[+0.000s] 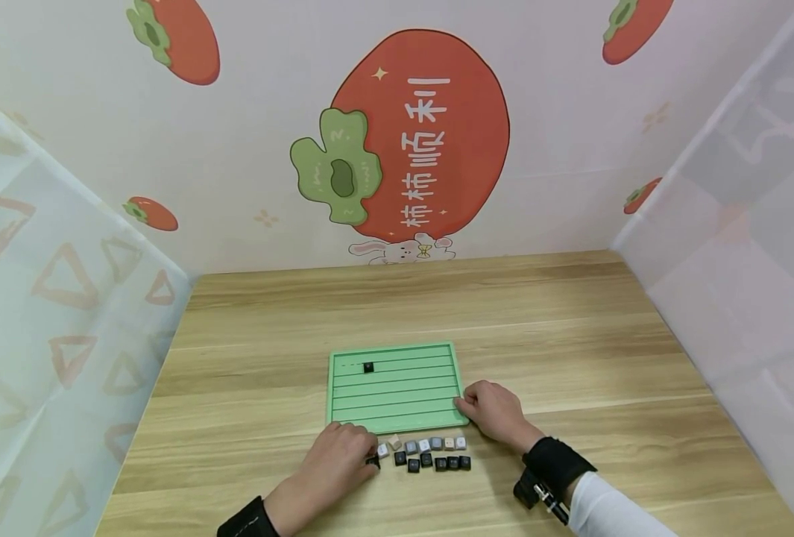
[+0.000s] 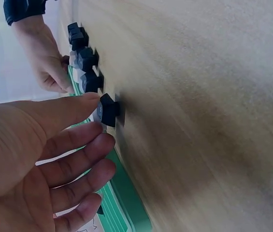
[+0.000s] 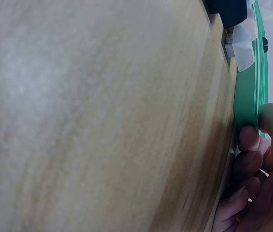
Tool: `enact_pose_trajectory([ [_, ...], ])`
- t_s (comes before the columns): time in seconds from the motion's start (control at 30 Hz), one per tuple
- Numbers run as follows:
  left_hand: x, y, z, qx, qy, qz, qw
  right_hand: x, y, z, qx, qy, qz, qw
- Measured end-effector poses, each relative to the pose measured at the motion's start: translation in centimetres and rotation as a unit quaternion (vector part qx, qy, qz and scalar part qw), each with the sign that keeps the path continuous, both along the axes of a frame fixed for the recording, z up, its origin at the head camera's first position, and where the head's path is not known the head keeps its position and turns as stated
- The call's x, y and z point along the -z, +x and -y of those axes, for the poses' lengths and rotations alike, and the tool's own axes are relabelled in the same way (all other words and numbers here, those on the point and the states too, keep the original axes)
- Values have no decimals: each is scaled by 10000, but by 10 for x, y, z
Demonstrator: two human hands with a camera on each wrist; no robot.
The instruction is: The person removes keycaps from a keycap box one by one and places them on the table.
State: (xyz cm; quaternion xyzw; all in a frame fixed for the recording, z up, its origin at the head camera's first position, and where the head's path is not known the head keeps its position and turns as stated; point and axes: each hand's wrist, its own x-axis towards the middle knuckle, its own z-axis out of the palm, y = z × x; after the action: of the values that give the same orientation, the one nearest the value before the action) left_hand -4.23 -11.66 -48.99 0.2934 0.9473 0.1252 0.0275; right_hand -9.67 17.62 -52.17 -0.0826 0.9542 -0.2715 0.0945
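A green ridged tray (image 1: 397, 391) lies flat on the table, with one black keycap (image 1: 368, 367) on its upper left part. My left hand (image 1: 343, 456) is at the tray's lower left corner. Its thumb and forefinger pinch a black keycap (image 2: 107, 110) at the left end of the loose ones, while the other fingers curve loosely beside the tray. My right hand (image 1: 497, 412) grips the tray's lower right corner, thumb on the rim and forefinger against the outer side, as the right wrist view shows.
Below the tray, a row of white, grey and beige keycaps (image 1: 425, 445) sits above several black keycaps (image 1: 440, 464). Wood-grain table (image 1: 249, 373) surrounds them. A printed back wall (image 1: 249, 149) and side sheets (image 1: 54, 298) border the table.
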Motion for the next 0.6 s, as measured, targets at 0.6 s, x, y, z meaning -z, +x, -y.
enact_pose_trajectory([
  [0.6, -5, -8, -5, -80, 535, -674, 9963, -1, 1, 0, -23, -22, -21, 10000],
])
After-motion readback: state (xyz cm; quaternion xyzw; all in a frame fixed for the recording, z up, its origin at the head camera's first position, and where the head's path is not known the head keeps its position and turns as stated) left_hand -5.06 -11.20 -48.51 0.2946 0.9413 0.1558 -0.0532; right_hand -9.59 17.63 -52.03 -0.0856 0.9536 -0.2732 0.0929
